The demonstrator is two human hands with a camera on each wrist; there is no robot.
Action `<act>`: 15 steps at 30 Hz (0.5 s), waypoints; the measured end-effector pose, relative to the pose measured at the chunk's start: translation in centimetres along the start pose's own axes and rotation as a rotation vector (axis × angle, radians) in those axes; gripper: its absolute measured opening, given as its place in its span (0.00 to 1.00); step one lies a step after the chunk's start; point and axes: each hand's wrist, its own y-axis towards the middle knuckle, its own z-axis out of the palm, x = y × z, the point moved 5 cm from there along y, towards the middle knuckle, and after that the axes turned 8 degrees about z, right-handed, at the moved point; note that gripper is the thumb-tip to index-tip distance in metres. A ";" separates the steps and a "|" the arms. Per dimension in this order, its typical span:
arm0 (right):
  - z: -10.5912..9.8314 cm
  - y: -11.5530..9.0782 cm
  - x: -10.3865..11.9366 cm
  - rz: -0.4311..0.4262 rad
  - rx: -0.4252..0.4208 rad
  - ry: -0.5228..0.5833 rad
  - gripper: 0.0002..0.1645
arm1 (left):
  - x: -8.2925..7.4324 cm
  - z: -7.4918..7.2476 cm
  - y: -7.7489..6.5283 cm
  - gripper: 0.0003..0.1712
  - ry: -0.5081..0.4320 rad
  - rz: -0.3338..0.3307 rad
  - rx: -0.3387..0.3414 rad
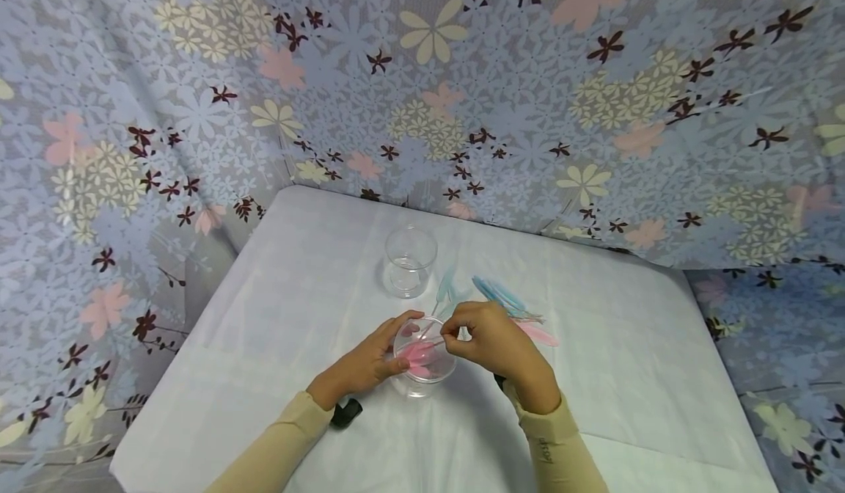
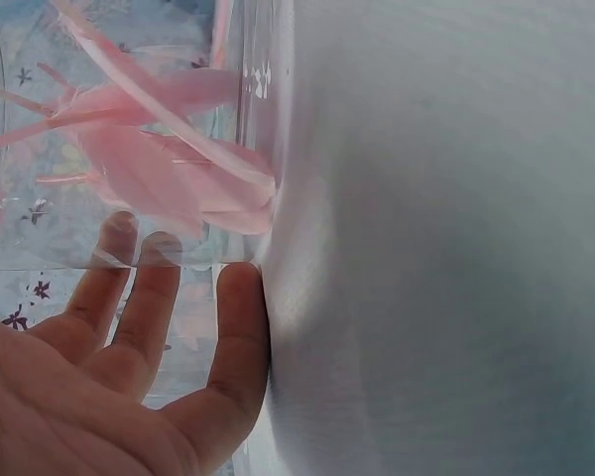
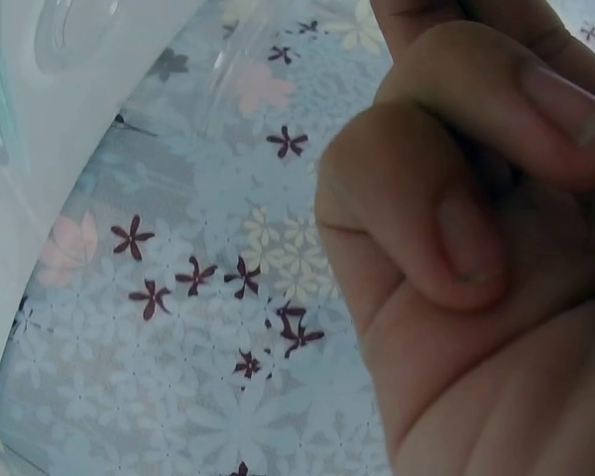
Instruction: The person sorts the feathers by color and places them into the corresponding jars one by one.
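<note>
My left hand (image 1: 366, 357) holds a clear round jar (image 1: 422, 389), thumb on the near side and fingers round the far side. In the left wrist view its fingertips (image 2: 240, 283) lie against the clear wall. Several pink feathers (image 2: 139, 169) lie inside the jar. Above the rim my right hand (image 1: 491, 339) pinches the thin quill of a pink feather (image 1: 417, 353) whose soft end is inside the jar. The right wrist view shows that hand's curled fingers (image 3: 466, 238), but its pinch is out of sight there.
A second clear jar (image 1: 411, 262) stands behind the first. Blue feathers (image 1: 498, 295), pale green feathers (image 1: 445, 286) and a pink feather (image 1: 540, 333) lie beyond my right hand on the white-covered table (image 1: 634, 361). A flowered curtain (image 1: 422, 97) hangs behind the table.
</note>
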 end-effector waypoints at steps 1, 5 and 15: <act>0.2 0.1 0.1 -0.001 0.009 -0.001 0.08 | 0.0 0.0 0.0 0.49 -0.002 0.001 0.001; 1.0 0.5 0.3 0.014 0.055 -0.021 0.07 | 0.1 0.0 -0.1 0.51 -0.016 0.005 0.006; 2.8 0.7 0.5 0.032 0.078 -0.165 0.04 | 0.1 0.0 0.0 0.49 -0.020 0.007 -0.002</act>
